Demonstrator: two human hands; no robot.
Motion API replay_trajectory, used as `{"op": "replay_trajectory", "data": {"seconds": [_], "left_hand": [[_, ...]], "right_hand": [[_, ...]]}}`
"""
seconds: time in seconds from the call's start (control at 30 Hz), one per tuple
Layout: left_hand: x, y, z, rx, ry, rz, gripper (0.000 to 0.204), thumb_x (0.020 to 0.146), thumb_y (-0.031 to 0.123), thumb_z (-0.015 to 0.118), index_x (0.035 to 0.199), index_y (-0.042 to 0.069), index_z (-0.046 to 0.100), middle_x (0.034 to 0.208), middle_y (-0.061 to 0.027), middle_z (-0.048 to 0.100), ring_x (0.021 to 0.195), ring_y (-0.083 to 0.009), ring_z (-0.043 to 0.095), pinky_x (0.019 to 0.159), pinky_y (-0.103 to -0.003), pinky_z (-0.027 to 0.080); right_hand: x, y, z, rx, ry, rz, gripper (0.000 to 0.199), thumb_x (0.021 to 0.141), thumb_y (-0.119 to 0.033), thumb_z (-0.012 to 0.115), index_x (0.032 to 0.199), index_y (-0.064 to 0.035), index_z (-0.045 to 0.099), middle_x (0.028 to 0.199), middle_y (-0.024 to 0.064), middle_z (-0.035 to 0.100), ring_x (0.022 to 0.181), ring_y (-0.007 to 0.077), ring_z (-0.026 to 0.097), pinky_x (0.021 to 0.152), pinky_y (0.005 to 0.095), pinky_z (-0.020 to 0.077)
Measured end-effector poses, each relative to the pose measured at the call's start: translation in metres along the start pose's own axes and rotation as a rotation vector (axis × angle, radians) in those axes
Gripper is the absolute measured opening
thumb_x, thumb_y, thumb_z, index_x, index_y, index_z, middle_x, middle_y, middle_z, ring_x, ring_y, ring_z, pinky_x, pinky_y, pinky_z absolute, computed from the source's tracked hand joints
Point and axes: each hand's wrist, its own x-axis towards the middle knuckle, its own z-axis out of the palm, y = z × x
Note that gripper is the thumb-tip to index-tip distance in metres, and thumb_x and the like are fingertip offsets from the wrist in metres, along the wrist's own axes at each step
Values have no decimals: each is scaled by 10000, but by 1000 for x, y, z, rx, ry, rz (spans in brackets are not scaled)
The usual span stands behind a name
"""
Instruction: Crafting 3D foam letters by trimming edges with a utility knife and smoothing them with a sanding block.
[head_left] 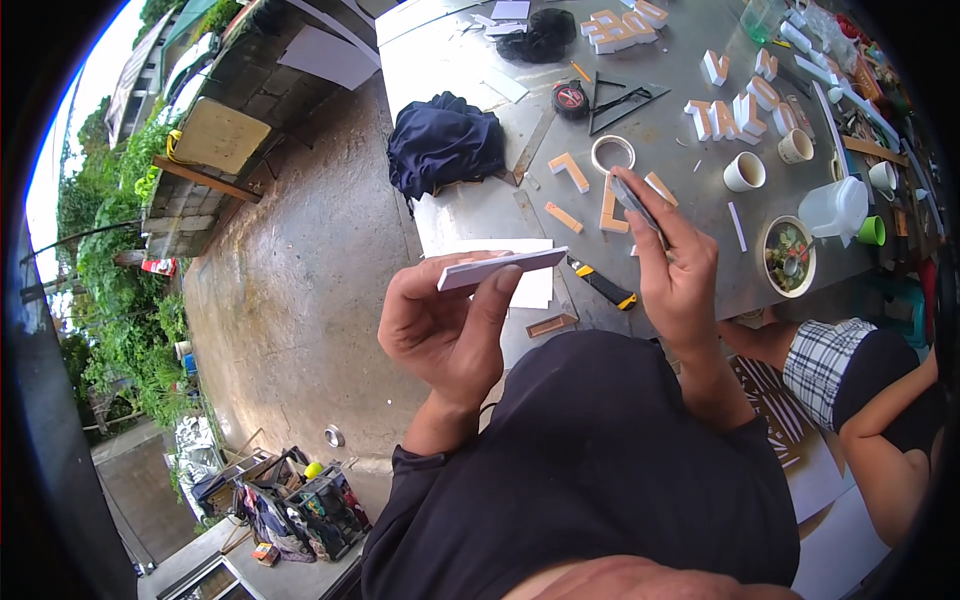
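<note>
Between the thumb and fingers of my left hand (445,315) is a flat, narrow white board piece (505,268), held up edge-on above the near table edge. My right hand (675,265) is closed around a slim grey tool (637,203) that points up and to the left; its exact kind does not show. Below and between the hands, a yellow-and-black utility knife (603,284) lies on the table. White sheets (535,287) lie behind my left hand. Just beyond the grey tool are a roll of tape (612,153) and an L-shaped letter piece (612,212).
The metal table (455,60) carries white-sided letters (725,120), a dark cloth (445,145), a tape measure (570,99), a set square (628,100), paper cups (744,172) and a bowl of food (789,257). Another person (870,400) sits at the right. Wet concrete floor (300,270) spreads left.
</note>
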Motion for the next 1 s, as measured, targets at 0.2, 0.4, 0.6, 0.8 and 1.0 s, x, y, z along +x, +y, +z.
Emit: {"op": "replay_trajectory", "data": {"seconds": [0.2, 0.4, 0.6, 0.8, 1.0], "left_hand": [[3, 0, 2, -357, 73, -287, 200, 908, -64, 736, 1057, -50, 603, 933, -158, 743, 827, -192, 748, 756, -334, 653], [6, -8, 0, -559, 60, -497, 121, 950, -5, 705, 1028, -42, 620, 916, -149, 739, 786, -176, 741, 706, -325, 664], [3, -16, 4, -561, 69, -556, 122, 954, 5, 704, 1038, -41, 630, 912, -147, 739, 777, -175, 741, 692, -316, 665], [1, -29, 12, -483, 91, -564, 169, 936, 23, 744, 1051, -32, 632, 910, -143, 743, 775, -197, 752, 702, -326, 665], [-11, -35, 22, -377, 109, -443, 256, 886, -56, 771, 1101, -37, 634, 954, -147, 752, 849, -194, 752, 792, -316, 639]], "right_hand": [[1, -33, -10, 293, -20, -92, 331, 975, 54, 597, 1302, 50, 650, 1185, 186, 747, 1077, 245, 740, 906, 313, 568], [2, -31, -13, 376, -62, -130, 309, 968, 56, 605, 1272, 55, 660, 1191, 190, 746, 1086, 235, 737, 925, 306, 564], [-3, -31, -18, 405, -97, -89, 290, 981, 40, 592, 1261, 55, 667, 1209, 189, 742, 1101, 226, 730, 936, 310, 564], [-5, -30, -13, 243, -134, -181, 329, 990, 53, 553, 1307, 64, 641, 1260, 216, 710, 1138, 269, 714, 964, 362, 582], [-3, -23, -1, -21, -100, -331, 504, 848, 130, 571, 1336, 31, 647, 1282, 206, 703, 1174, 344, 700, 997, 392, 551]]}}
